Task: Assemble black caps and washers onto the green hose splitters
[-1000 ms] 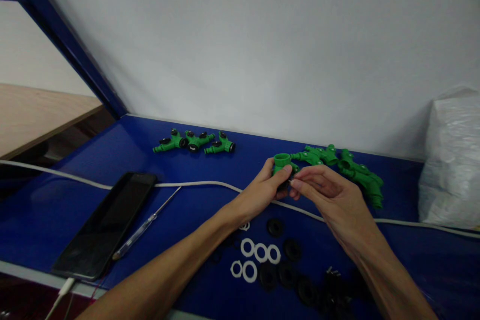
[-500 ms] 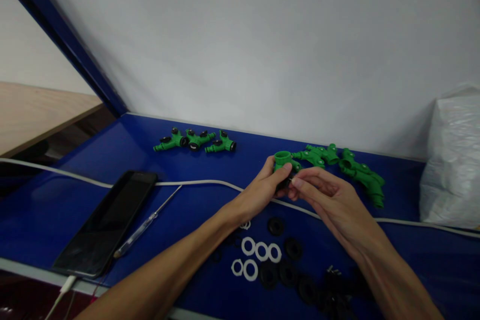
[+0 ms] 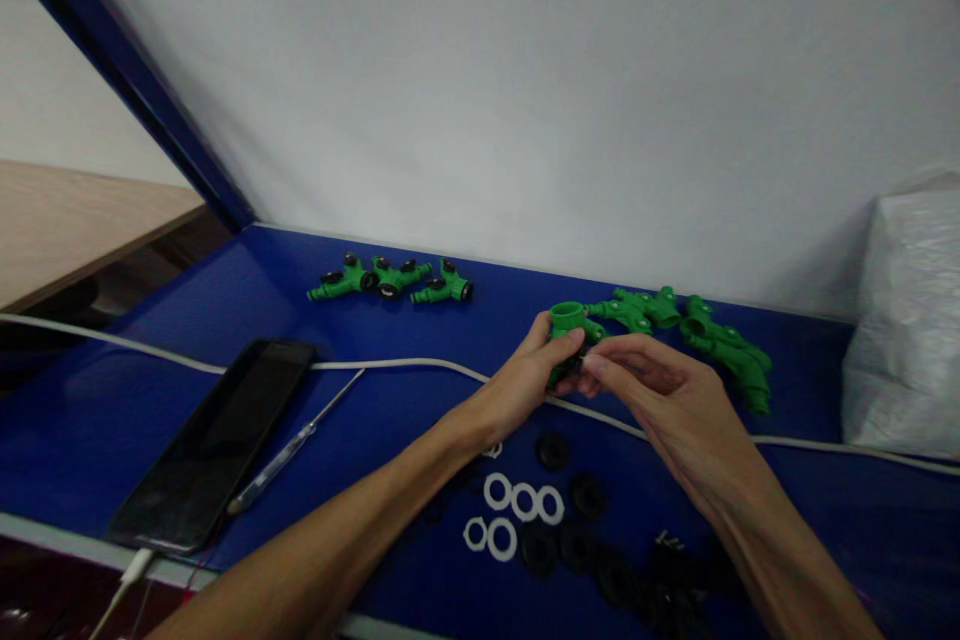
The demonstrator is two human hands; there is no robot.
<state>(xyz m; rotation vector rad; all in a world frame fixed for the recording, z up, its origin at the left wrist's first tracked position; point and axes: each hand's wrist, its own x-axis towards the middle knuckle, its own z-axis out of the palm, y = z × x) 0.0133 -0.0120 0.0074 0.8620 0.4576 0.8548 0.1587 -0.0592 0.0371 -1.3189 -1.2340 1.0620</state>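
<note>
Holding a green fitting [image 3: 568, 320] above the blue worktop [image 3: 135, 390], left hand [image 3: 525, 380] has its grip closed around it. Right hand [image 3: 660, 390] pinches at the fitting's side; what its fingertips hold, cannot tell. White rings [image 3: 517, 505] lie below.

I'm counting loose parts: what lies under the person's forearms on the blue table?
White rings and black washers show between the forearms on the blue table. One white ring peeks from beneath the left forearm; anything further under is hidden.
</note>
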